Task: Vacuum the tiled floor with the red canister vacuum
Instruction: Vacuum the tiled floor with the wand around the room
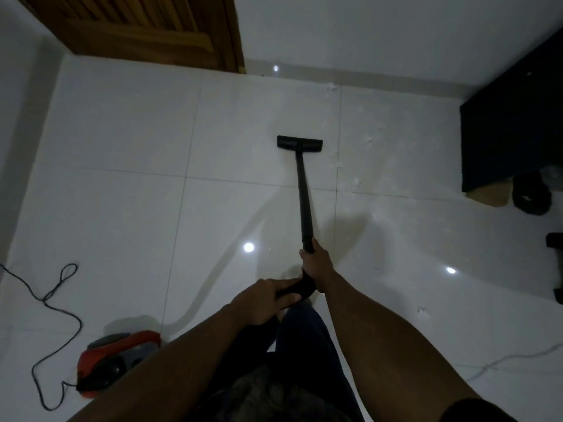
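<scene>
The red canister vacuum [117,359] sits on the white tiled floor [122,208] at my lower left. Its black wand [304,199] runs forward from my hands to the flat black floor head [299,143], which rests on the tiles. My right hand [316,263] grips the wand's lower end. My left hand [265,301] holds the curved black handle just behind it. Small white scraps of debris [356,178] lie right of the floor head.
A black power cord [58,300] loops across the floor at the left. A wooden door [146,28] stands at the back left. Black furniture [511,132] and dark objects [531,193] stand at the right wall. A thin white cable [502,360] lies lower right.
</scene>
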